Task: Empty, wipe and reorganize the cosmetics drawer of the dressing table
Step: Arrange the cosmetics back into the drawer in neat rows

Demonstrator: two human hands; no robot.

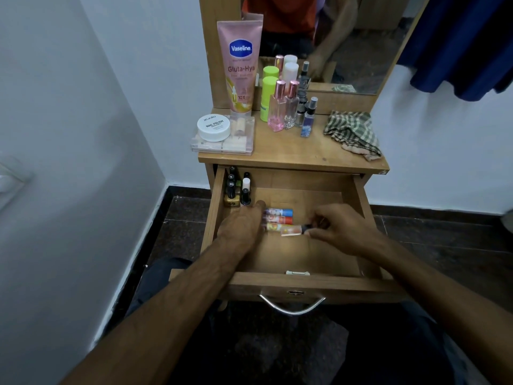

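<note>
While the drawer (291, 282) stands pulled out, your right hand (341, 227) pinches one lip balm stick (293, 230) by its dark end, just in front of three more sticks (279, 216) lying side by side. Your left hand (244, 226) rests flat, fingers straight, against their left ends. Five nail polish bottles (236, 190) stand in the back left corner. On the tabletop sit one pink tube (240, 68), one white jar (213, 127), and one checked cloth (352, 133).
</note>
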